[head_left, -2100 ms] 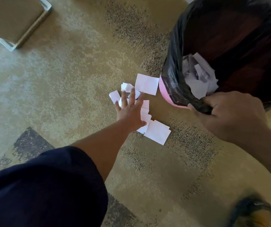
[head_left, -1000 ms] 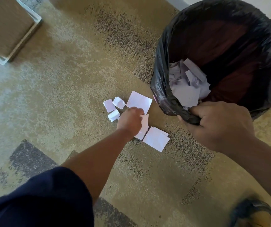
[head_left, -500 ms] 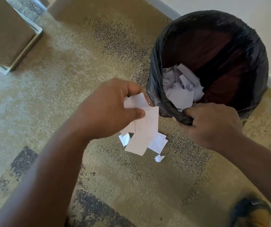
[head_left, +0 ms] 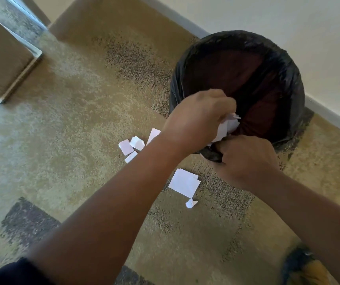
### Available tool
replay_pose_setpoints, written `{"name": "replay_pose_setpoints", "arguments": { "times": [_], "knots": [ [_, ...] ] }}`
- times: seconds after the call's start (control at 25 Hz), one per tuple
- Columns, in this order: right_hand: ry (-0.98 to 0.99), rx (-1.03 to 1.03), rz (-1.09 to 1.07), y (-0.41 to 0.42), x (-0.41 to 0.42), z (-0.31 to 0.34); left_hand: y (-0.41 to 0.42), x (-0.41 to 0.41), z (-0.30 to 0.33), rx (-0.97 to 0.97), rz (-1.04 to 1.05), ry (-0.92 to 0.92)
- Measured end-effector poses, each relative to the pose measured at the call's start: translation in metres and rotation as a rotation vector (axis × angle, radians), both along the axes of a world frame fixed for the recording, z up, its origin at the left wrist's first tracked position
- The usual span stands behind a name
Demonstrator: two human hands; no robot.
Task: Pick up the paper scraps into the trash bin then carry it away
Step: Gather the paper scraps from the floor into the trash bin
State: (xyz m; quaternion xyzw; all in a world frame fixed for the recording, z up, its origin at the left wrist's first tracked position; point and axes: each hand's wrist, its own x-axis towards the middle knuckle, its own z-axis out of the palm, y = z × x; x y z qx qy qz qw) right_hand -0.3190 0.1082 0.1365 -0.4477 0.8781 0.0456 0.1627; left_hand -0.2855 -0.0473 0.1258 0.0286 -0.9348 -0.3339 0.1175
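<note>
A trash bin (head_left: pixel 284 83) lined with a black bag stands on the carpet by the wall. My right hand (head_left: pixel 245 159) grips the bag's near rim. My left hand (head_left: pixel 198 118) is over the bin's near edge and holds a bunch of white paper scraps (head_left: pixel 225 127) that stick out into the opening. Several white scraps lie on the carpet: small ones (head_left: pixel 132 147) left of my left forearm, a larger square sheet (head_left: pixel 184 183) below the bin, and a tiny crumpled bit (head_left: pixel 190 203). The bin's contents are hidden by my hands.
The floor is tan patterned carpet with dark patches (head_left: pixel 27 221). A box-like piece of furniture (head_left: pixel 2 64) sits at the upper left. A white wall and baseboard (head_left: pixel 329 116) run behind the bin. A shoe (head_left: pixel 306 268) shows at the bottom right.
My left hand gathered scraps from the carpet, lifted them and moved right over the bin's rim. A tiny crumpled bit dropped to the carpet. My right hand kept its grip on the bag.
</note>
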Motion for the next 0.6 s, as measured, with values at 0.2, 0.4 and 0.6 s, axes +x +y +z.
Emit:
{"name": "replay_pose_setpoints", "arguments": {
  "times": [0.2, 0.4, 0.6],
  "knots": [
    [-0.017, -0.031, 0.001, 0.001, 0.0, -0.004, -0.001, 0.009, -0.004, -0.315, -0.127, -0.281],
    [0.003, -0.023, 0.006, 0.002, -0.001, -0.007, -0.004, 0.071, -0.032, 0.025, 0.39, 0.304],
    [0.0, -0.032, -0.02, 0.002, 0.001, -0.006, -0.042, 0.135, -0.135, 0.267, 0.775, -0.392]
  ]
}}
